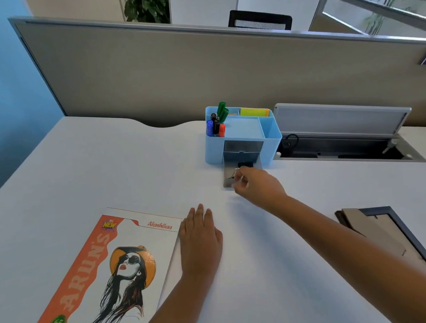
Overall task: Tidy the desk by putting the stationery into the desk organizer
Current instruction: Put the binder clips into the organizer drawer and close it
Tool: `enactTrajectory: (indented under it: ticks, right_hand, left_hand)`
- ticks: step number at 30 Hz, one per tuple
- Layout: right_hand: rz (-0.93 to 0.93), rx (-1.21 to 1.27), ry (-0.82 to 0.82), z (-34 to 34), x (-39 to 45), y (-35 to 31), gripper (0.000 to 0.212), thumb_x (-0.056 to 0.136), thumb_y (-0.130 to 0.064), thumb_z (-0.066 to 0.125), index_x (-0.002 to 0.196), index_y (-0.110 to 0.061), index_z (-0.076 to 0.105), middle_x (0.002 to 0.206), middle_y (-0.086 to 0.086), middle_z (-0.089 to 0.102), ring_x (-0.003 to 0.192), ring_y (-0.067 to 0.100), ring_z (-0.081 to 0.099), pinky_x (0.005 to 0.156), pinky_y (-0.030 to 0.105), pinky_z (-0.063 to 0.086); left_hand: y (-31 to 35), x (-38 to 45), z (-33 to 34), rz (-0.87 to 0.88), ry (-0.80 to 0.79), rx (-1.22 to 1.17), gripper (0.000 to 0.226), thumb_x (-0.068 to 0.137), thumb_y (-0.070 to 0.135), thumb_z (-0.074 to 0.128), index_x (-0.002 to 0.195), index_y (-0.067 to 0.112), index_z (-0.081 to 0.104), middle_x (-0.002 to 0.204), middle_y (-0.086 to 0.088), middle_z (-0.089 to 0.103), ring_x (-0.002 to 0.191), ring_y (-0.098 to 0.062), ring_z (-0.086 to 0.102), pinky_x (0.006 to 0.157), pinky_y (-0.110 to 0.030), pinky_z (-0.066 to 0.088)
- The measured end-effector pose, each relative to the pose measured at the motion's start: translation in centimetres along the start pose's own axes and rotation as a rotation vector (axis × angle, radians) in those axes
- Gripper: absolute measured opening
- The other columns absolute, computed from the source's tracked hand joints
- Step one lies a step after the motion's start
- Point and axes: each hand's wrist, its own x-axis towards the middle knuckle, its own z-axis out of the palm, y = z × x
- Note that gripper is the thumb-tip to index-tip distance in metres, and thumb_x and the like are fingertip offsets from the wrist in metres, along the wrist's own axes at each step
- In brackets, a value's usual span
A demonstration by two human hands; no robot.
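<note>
Right hand over the open drawer

Right hand (245, 183) pinches a small binder clip (236, 170) just above the drawer (227, 178) pulled out of the desk organizer (242, 135); left hand (199, 236) lies flat, farther from the organizer.

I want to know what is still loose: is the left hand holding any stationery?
No: the left hand lies flat and open on the white desk, beside the orange-and-white notebook.

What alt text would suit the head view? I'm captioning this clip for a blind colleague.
A person's right hand reaches to the pulled-out drawer of a blue desk organizer holding pens and sticky notes, pinching something small. The left hand rests flat on the white desk beside a notebook.
</note>
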Motion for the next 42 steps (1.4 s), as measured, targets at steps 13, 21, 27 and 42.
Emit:
enactTrajectory:
  ticks: [13, 21, 27, 42]
  right_hand:
    - [0.073, 0.076, 0.201, 0.5, 2.7, -0.6, 0.021, 0.093, -0.025, 0.053, 0.110, -0.015, 0.048, 0.092, 0.005, 0.060, 0.075, 0.015, 0.055, 0.066, 0.023, 0.046]
    - [0.056, 0.142, 0.109, -0.8, 4.6, 0.0, 0.022, 0.092, -0.024, 0.056, 0.109, -0.013, 0.063, 0.108, 0.008, 0.066, 0.094, 0.019, 0.059, 0.084, 0.027, 0.048]
    - [0.085, 0.278, 0.272, -1.6, 4.5, 0.5, 0.016, 0.090, -0.020, 0.059, 0.101, -0.010, 0.065, 0.100, 0.008, 0.068, 0.085, 0.018, 0.061, 0.081, 0.028, 0.051]
    - [0.008, -0.120, 0.181, 0.3, 4.6, 2.4, 0.024, 0.095, -0.021, 0.051, 0.112, -0.014, 0.066, 0.115, 0.007, 0.063, 0.101, 0.025, 0.059, 0.090, 0.031, 0.048]
  left_hand:
    - [0.0, 0.1, 0.0, 0.006, 0.020, -0.020, 0.043, 0.063, 0.016, 0.075, 0.104, 0.006, 0.066, 0.113, -0.014, 0.066, 0.105, -0.031, 0.062, 0.083, -0.044, 0.051]
    - [0.0, 0.0, 0.0, 0.003, 0.012, -0.027, 0.043, 0.066, 0.018, 0.074, 0.106, 0.006, 0.065, 0.115, -0.014, 0.065, 0.107, -0.031, 0.061, 0.084, -0.044, 0.051]
    - [0.0, 0.0, 0.0, 0.001, 0.014, -0.021, 0.043, 0.066, 0.019, 0.074, 0.107, 0.007, 0.066, 0.116, -0.014, 0.065, 0.107, -0.030, 0.061, 0.085, -0.044, 0.050]
    - [0.1, 0.0, -0.1, 0.004, 0.024, -0.033, 0.043, 0.064, 0.017, 0.074, 0.105, 0.007, 0.066, 0.114, -0.013, 0.066, 0.106, -0.030, 0.062, 0.085, -0.043, 0.050]
